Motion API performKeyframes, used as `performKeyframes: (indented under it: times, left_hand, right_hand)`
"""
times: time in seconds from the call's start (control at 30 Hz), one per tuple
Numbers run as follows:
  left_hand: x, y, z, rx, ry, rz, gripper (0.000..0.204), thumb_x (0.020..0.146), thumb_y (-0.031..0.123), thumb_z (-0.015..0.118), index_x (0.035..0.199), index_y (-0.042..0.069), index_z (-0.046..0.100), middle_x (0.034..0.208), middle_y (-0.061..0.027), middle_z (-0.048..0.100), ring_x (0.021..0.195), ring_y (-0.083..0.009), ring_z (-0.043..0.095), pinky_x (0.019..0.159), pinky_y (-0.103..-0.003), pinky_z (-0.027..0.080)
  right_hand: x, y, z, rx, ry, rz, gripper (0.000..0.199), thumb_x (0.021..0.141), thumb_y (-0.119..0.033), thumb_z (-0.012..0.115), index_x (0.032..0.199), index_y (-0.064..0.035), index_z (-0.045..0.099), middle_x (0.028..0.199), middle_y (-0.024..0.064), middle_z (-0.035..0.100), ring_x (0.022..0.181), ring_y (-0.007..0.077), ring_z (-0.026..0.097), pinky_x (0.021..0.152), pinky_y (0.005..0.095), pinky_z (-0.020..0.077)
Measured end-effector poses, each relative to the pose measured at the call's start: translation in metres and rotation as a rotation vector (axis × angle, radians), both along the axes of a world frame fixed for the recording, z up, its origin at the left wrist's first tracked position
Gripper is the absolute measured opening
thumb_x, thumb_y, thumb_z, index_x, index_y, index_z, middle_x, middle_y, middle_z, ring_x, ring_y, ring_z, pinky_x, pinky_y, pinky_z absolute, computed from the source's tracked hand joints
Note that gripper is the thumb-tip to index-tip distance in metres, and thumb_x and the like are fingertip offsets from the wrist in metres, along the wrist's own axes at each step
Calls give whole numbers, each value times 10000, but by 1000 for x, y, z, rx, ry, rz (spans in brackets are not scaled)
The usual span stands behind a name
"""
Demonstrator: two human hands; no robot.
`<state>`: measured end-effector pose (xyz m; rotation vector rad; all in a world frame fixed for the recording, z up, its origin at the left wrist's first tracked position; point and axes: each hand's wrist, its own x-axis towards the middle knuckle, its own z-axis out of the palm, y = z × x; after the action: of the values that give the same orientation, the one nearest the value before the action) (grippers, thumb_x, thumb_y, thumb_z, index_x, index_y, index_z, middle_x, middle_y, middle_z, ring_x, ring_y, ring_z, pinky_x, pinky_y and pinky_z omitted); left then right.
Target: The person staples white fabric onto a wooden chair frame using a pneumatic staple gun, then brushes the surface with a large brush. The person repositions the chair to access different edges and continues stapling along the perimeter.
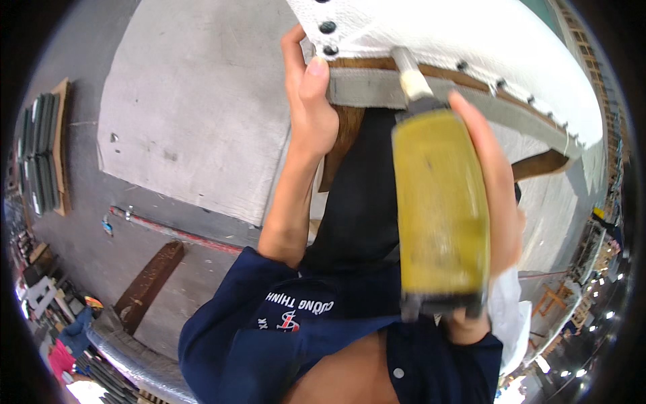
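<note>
- The right hand (499,195) is gripping the yellow tool (444,209), positioned right of the left hand (313,111).
- The tool's long axis is running near to far, its nose (404,62) leaning slightly left.
- The nose is meeting or overhanging the white cover's (484,34) near edge; contact cannot be confirmed.
- The left hand is pinching the cover's near-left corner, left of the nose.

Yellow tool (441,209), 3 o'clock, blurred; right hand (498,188), also blurred, most fingers hidden behind the tool's body; right forearm largely masked by the tool's base; contact of the tool's tip with the white cover (484,34), 1 o'clock, cannot be determined; cover cut off by the upper edge; left hand (311,104), 12 o'clock, fingers partly hidden; distant clutter (42,296), 8 o'clock, too small to identify.
</note>
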<state>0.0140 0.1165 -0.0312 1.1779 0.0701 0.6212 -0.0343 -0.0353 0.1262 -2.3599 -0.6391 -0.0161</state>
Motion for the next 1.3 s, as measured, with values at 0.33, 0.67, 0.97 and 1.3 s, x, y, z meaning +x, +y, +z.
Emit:
performKeyframes:
  times: [0.33, 0.67, 0.97, 1.3]
  left_hand:
    - [11, 9, 26, 146, 28, 75, 644, 992, 491, 356, 1396, -9, 316, 1338, -177, 431, 1293, -249, 374, 1112, -373, 243]
    - [23, 89, -47, 750, -65, 450, 535, 1053, 352, 305, 1430, -26, 341, 1497, -181, 333, 1419, -283, 267, 1182, -436, 193]
    - [-12, -1, 26, 22, 337, 94, 769, 889, 582, 515, 1418, 31, 423, 1388, -166, 482, 1280, -310, 475, 1074, -444, 374]
    - [-1, -25, 34, 186, 322, 173, 739, 883, 581, 454, 1340, 0, 477, 1275, -204, 540, 1208, -318, 545, 992, -445, 480]
  right_hand:
    - [-40, -89, -12, 344, 110, -423, 473, 855, -16, 663, 1318, -29, 562, 1206, 128, 609, 766, 156, 663, 636, 266, 529]
    - [-45, -361, -127, 561, 41, -1225, 222, 870, -9, 660, 1055, 89, 585, 900, 136, 661, 696, 208, 701, 630, 308, 597]
    - [-147, -534, -264, 814, 342, -1656, 179, 808, 5, 653, 975, 62, 622, 808, 124, 657, 616, 192, 676, 514, 278, 560]
    - [-124, -512, -349, 876, 733, -1643, 132, 796, 6, 642, 921, 47, 633, 778, 110, 660, 585, 170, 647, 485, 283, 538]
